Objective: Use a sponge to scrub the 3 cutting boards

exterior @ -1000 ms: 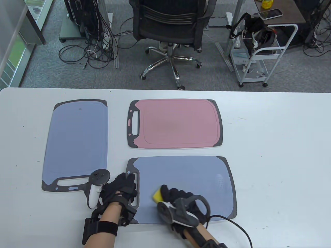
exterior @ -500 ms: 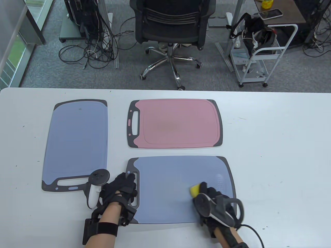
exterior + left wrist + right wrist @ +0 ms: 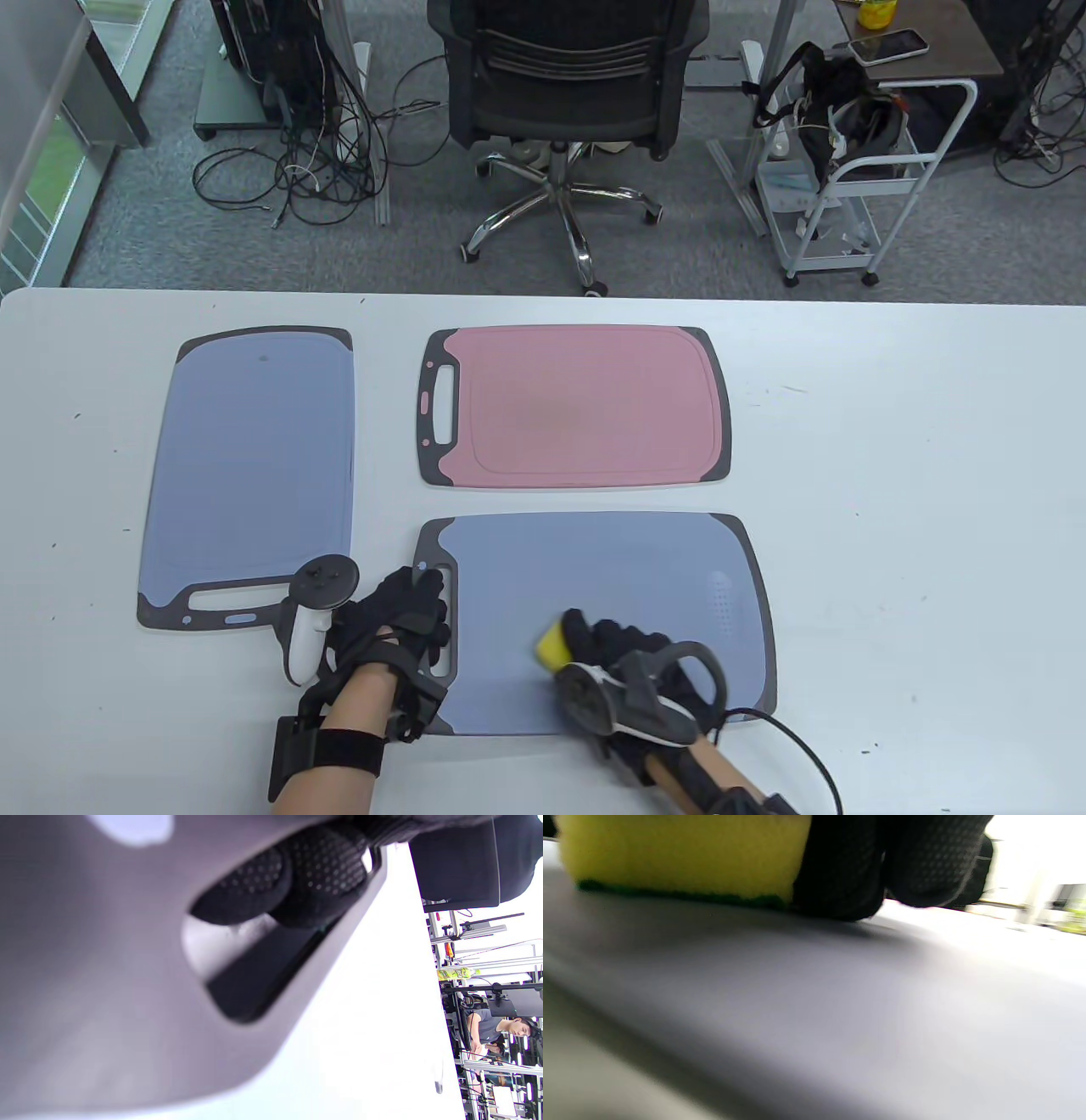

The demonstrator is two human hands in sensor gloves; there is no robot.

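Observation:
Three cutting boards lie on the white table: a blue one [image 3: 254, 458] at the left, a pink one [image 3: 585, 407] at the back, and a second blue one [image 3: 611, 569] in front of it. My right hand [image 3: 615, 649] grips a yellow sponge [image 3: 552, 645] and holds it down on the near blue board's front half. In the right wrist view the sponge [image 3: 683, 853] lies with its green underside flat on the board [image 3: 797, 1005]. My left hand [image 3: 409, 613] rests with flat fingers [image 3: 297, 878] on that board's dark handle end [image 3: 106, 1005], beside the slot.
The table's far edge [image 3: 543, 293] faces an office chair [image 3: 564, 93], loose cables [image 3: 288, 178] and a white cart [image 3: 857, 187] on the floor. A cable [image 3: 797, 747] trails from my right wrist over the table's front right.
My right hand swept the sponge rightward across the near blue board, then back left toward its middle. The left hand and all three boards stayed put.

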